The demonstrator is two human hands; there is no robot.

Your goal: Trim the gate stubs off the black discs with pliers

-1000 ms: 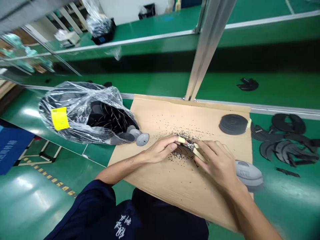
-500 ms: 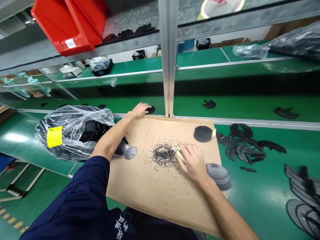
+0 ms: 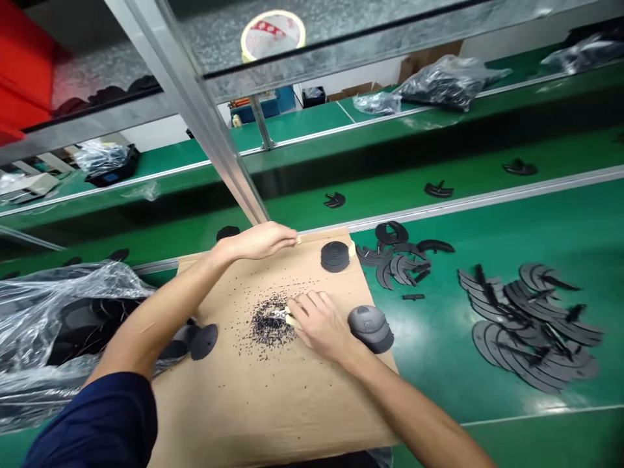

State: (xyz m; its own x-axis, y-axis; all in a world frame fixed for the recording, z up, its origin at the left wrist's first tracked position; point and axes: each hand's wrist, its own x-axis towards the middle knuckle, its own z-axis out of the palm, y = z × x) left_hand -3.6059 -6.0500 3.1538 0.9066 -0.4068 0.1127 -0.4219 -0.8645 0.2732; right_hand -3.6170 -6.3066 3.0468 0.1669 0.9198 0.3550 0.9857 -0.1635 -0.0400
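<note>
My right hand (image 3: 319, 325) is closed around small nippers (image 3: 281, 316) with pale handles and metal jaws. Their jaws point left over a scatter of tiny black bits (image 3: 266, 331) on the cardboard sheet (image 3: 273, 403). Above the sheet's far edge, my left hand (image 3: 267, 239) reaches to the right, fingers stretched out and nothing visible in them; a pale patch shows at a fingertip. Just right of it lies a stack of black discs (image 3: 335, 257). Beside my right wrist is another stack of grey-black discs (image 3: 370, 328). A dark disc (image 3: 203, 342) lies at the sheet's left.
A clear plastic bag (image 3: 73, 312) of dark parts lies at the left. Curved black pieces (image 3: 402, 266) and a larger pile (image 3: 536, 325) cover part of the green bench at right. A metal post (image 3: 219, 136) rises behind the sheet; a tape roll (image 3: 273, 36) sits on the shelf.
My left hand has left the black disc beyond the cardboard's far edge and moved right, towards the disc stack. The view has turned to the right. My right hand keeps the nippers over the bits.
</note>
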